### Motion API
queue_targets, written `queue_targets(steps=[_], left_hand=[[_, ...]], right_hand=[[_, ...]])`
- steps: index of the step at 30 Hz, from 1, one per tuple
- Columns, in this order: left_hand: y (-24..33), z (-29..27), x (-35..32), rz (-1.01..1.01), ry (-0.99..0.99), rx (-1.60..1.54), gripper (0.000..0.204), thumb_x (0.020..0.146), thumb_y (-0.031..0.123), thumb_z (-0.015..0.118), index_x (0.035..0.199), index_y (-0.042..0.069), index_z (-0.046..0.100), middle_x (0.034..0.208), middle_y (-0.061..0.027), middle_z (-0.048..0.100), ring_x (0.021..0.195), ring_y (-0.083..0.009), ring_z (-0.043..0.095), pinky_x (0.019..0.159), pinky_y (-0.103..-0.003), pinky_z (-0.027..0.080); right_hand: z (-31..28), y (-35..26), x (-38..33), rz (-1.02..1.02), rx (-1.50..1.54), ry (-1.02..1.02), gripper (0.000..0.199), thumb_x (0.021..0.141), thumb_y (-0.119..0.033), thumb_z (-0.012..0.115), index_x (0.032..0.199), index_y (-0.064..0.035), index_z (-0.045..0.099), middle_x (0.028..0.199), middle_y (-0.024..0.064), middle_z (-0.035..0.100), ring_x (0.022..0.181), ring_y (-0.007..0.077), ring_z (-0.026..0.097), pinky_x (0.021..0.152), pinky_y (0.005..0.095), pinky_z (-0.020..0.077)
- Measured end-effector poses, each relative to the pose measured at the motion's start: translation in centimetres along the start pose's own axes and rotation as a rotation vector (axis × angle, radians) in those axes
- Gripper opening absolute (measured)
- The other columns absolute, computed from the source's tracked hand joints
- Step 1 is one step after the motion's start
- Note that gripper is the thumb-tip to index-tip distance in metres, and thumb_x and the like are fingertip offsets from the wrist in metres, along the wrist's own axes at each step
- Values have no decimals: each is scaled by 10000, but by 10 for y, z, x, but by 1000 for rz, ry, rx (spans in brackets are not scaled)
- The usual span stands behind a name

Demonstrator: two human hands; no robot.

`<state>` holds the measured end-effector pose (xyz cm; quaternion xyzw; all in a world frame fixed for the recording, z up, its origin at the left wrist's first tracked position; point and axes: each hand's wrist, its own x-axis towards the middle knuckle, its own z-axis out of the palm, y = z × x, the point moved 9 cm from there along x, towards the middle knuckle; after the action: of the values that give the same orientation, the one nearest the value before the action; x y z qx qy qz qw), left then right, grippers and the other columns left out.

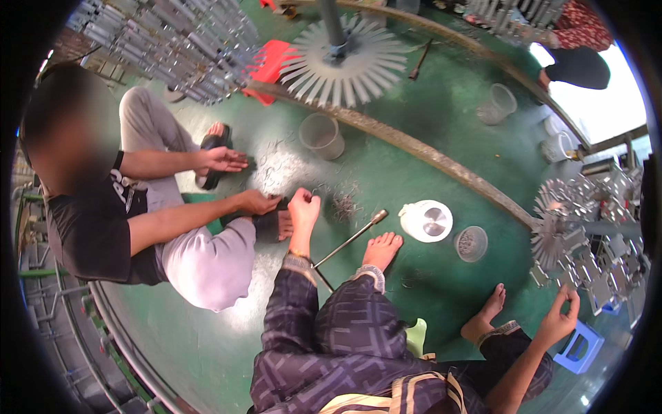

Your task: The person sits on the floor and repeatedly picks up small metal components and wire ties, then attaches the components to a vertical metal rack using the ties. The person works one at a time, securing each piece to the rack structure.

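Right now I'm holding my left grip (pixel 303 208) out low over the green floor (pixel 407 165), fingers curling inward; whether they're gripping anything, I'm unable to tell. Just beside it, thin loose pieces (pixel 348 205) are lying scattered on the floor. Over on the far side, my right grip (pixel 560 316) is hovering close by a crowded cluster of metal plates (pixel 589 265), thumb and fingertips drawing together. Something small may be sitting between them, but I'm not seeing it clearly, nor whether I'm touching the nearest plate.

Trouble is sitting on that side, I'm judging: the plates are crowding so tightly that a careless knuckle could be snagging an edge and shaking others loose. On the left, a co-worker's hand (pixel 258 202) is reaching very near mine, so both of us moving at once could be ending in a bump and a dropped piece.

Down by my foot (pixel 383 250), a long rod tool (pixel 348 238) is lying at a slant; a shifting leg could be kicking it. Beyond my toes, a white tub (pixel 425 221) and a clear cup of small pieces (pixel 471 243) are standing close together, risking spilling if my foot is sliding forward.
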<state>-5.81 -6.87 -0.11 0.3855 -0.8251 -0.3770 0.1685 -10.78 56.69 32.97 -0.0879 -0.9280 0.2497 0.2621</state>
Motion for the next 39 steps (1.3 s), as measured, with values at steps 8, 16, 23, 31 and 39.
queue_targets(steps=[8,16,23,31,39], left_hand=[[252,-20,-76,252,-515,-489,86,741,-25,601,819,-1,572,704,-25,620,620,-64,573,580,-214,470],[518,-51,-243,1291,-1032,-305,95,710,-20,649,773,-1,580,718,-76,600,648,-182,605,570,-267,475],[552,20,-313,1103,-986,-438,153,736,9,650,886,-14,635,690,-99,625,575,-103,569,539,-253,458],[542,72,-333,760,-988,-598,86,796,46,628,853,-18,627,655,-21,617,558,-56,543,516,-213,461],[538,93,-326,574,-1186,-659,74,827,74,603,789,10,596,622,3,569,529,-47,489,485,-194,389]], right_hand=[[-33,-30,8,-215,-86,57,103,712,-53,671,761,-1,596,731,103,594,718,251,558,730,341,413],[-25,-29,21,-231,11,29,99,695,-121,674,721,-54,606,687,58,589,694,253,552,745,366,382],[-25,-27,8,-180,39,31,90,684,-123,674,736,-73,621,694,42,591,725,243,552,774,383,380],[-38,-34,7,-236,15,61,103,656,-109,674,743,-81,628,667,41,569,704,228,540,757,374,370],[-48,-43,12,-286,-9,111,94,667,-113,669,742,-74,628,685,35,569,731,214,537,791,362,359]])
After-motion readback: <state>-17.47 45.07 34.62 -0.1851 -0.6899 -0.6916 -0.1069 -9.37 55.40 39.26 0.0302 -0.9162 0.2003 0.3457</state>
